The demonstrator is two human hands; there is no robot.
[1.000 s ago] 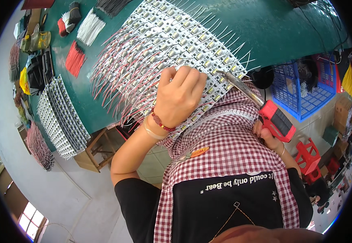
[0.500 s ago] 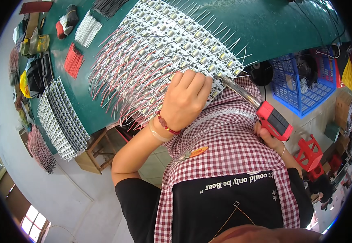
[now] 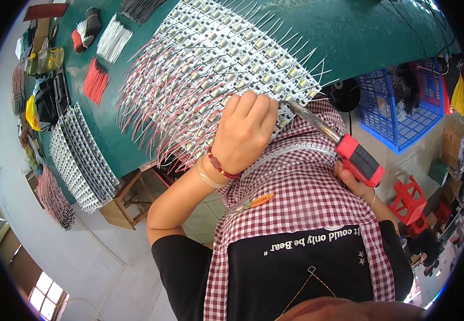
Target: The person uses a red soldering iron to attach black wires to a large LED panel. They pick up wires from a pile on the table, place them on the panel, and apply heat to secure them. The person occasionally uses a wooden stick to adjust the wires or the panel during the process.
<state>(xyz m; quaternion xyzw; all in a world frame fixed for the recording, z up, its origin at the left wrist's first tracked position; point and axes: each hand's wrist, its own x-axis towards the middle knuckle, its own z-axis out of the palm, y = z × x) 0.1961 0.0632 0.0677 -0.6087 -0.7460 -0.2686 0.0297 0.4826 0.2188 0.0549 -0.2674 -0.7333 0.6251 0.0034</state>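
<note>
A wide sheet of white circuit boards [image 3: 237, 51] lies at the table's near edge, covered with rows of small components. Red and white wires [image 3: 160, 99] stick out along its left side, and thin pale wires fringe its far right edge. My left hand [image 3: 247, 120] is closed over the near part of the sheet, knuckles up; its fingertips and whatever they pinch are hidden. Low on the right, my right hand [image 3: 354, 183] grips a red-and-black soldering iron [image 3: 360, 159]. The iron's metal shaft slants up-left, its tip at the boards just beside my left fingers.
On the green table [image 3: 136, 80] lie bundles of red wires [image 3: 96, 80], white wires [image 3: 114, 38] and black wires [image 3: 140, 9]. More board strips [image 3: 82, 158] are stacked at the left edge. A blue plastic crate [image 3: 400, 115] and a red stool [image 3: 407, 200] stand at right.
The soldering iron has shifted slightly left, its tip closer to my left fingers. My left hand stays nearly in place on the boards.
</note>
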